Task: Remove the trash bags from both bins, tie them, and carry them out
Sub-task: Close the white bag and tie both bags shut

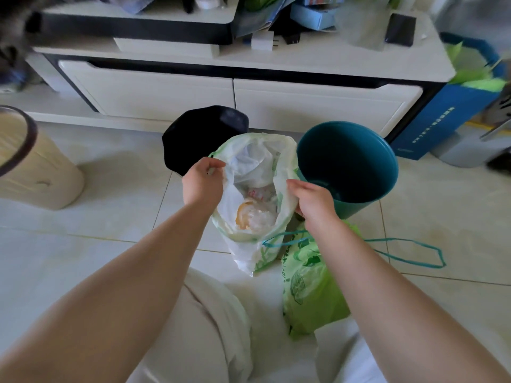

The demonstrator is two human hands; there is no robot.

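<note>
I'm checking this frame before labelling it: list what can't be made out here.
- Head view, green bag: its top is hidden behind the right hand and forearm, so tied or not is unclear.
- White bag: contents too crumpled to name.
- Black bin: interior too dark.
- Shelf clutter: blurred.
- Beige bin: cut off at left.

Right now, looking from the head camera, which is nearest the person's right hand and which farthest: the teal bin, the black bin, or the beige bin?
1. teal bin: just beyond the right hand, on its right.
2. black bin: across the open white bag, to the left.
3. beige bin: far left edge of the view.
</note>
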